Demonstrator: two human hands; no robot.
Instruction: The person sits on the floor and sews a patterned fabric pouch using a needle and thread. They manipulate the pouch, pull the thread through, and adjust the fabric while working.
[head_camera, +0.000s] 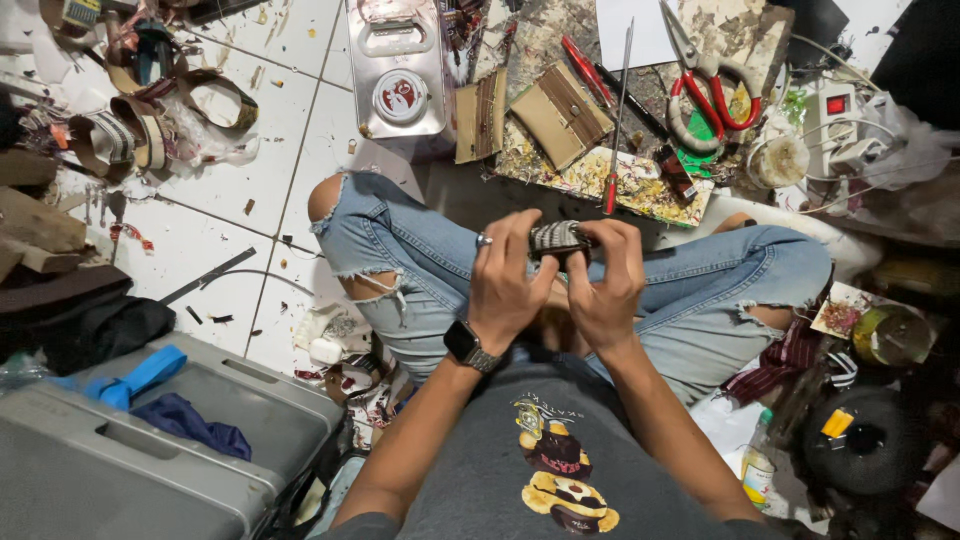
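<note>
both hands on a striped piece

grey printed shirt (540, 470) nearest. above the torn denim knees (400, 250), left hand (507, 275) and right hand (606, 280) pinch a small, ribbed black-and-white piece (558, 238) between fingertips; its lower half is hidden by thumbs. beyond: red-handled scissors (705, 85), a thin screwdriver (617, 110), brown leather flaps (560, 115).

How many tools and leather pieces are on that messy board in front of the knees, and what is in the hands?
Scissors with red handles: 1
Long screwdriver, red grip: 1
Tan leather pieces on the board: 2
Small striped piece, held by left hand and right hand: 1
Total: 5
</note>
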